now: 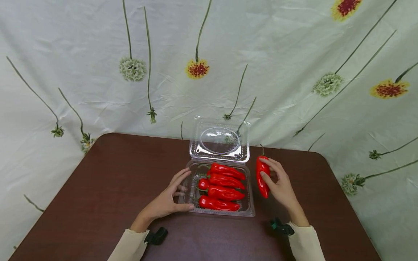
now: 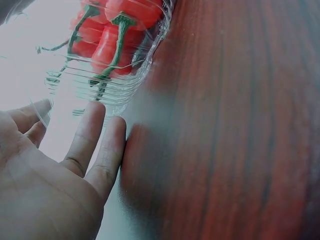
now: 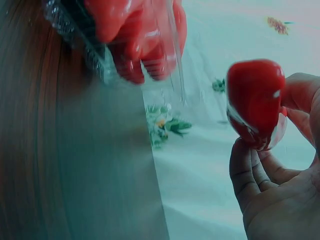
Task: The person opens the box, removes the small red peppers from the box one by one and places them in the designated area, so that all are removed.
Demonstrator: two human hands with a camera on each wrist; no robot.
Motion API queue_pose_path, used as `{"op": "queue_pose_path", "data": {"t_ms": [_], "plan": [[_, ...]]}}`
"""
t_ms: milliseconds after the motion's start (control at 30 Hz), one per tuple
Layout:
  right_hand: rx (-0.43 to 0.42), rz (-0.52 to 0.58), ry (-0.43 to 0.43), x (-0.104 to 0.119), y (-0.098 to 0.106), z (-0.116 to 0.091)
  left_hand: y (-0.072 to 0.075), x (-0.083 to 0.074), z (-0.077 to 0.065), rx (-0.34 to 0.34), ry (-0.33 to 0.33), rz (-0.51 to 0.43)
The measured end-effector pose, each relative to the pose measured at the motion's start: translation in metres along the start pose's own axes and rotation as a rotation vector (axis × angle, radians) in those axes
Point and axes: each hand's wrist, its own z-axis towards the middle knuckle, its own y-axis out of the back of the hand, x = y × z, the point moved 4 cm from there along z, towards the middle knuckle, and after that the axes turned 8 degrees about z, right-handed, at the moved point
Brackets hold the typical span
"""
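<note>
On the table, a clear plastic clamshell container [image 1: 225, 213] has its base full of several red peppers [image 1: 225, 193], laid in rows with green stems to the left. My left hand [image 1: 164, 200] is at the container's left side, thumb at the front left corner and fingers spread along the wall. In the left wrist view those fingers [image 2: 111, 150] are nearly straight, close to the ridged wall. To the right of the container, my right hand [image 1: 283, 187] grips another red pepper [image 1: 262, 177] between thumb and fingers, its stem pointing away from me.
The container's clear lid [image 1: 219, 140] stands tipped back behind the base. Dark brown wood makes up the table [image 1: 107, 188], and a white cloth [image 1: 169, 43] with printed flowers hangs behind it. Each wrist carries a black strap device [image 1: 156, 236].
</note>
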Motion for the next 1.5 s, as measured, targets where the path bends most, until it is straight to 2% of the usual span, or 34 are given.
{"op": "queue_pose_path", "data": {"t_ms": [300, 467, 733, 867, 1133, 1300, 1500], "plan": [[-0.004, -0.021, -0.039, -0.017, 0.009, -0.002, 0.000, 0.000, -0.001, -0.002, -0.010, -0.018], [-0.002, -0.057, -0.088, -0.028, 0.011, -0.004, 0.000, 0.002, -0.003, 0.007, -0.005, -0.004], [-0.005, -0.068, -0.093, -0.039, 0.012, -0.002, 0.002, 0.002, -0.001, -0.004, -0.009, 0.000], [-0.007, -0.105, -0.126, -0.044, 0.012, -0.003, 0.002, 0.000, 0.000, 0.001, -0.007, -0.005], [0.061, -0.142, -0.206, -0.053, 0.011, -0.002, 0.002, 0.000, 0.000, 0.001, -0.008, -0.019], [0.091, -0.151, -0.211, -0.056, 0.010, -0.004, 0.001, 0.001, -0.001, 0.005, -0.001, -0.029], [0.100, -0.140, -0.177, -0.058, 0.008, -0.006, 0.000, 0.001, -0.001, 0.004, -0.005, -0.032]]}}
